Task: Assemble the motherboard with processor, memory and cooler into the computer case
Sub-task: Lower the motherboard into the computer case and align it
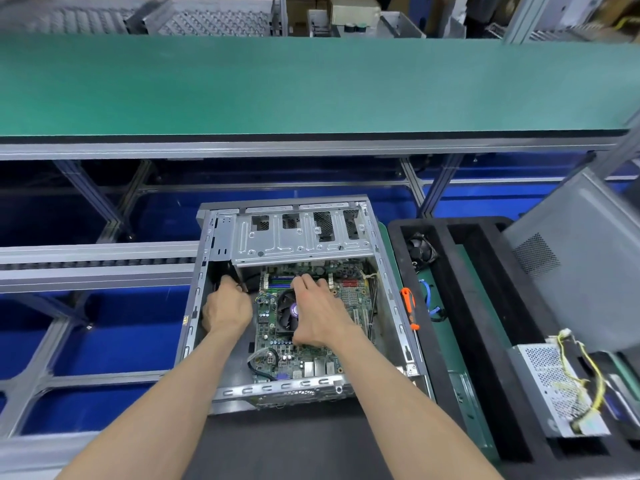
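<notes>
Nearest the camera, two bare forearms reach from about 6 o'clock into the open computer case [194,327], which lies on its side on the dark worktop [277,441]. The motherboard [308,362] already sits flat on the case floor, its long axis running from 6 to 12 o'clock, with the cooler [285,315] at its middle. The right hand [317,317] lies over the cooler's 3 o'clock side, thumb down toward 6 o'clock and fingers [311,282] reaching to 12 o'clock, onto the memory slots [278,282]; whether they press or pinch something there is not plain. The left hand [227,306], at 9 o'clock of the board, seems to curl around a dark cable [244,287] beside the case wall. The memory area lies just past the right fingertips, so that hand is the nearer one. Farther off stands the drive cage [298,244].
</notes>
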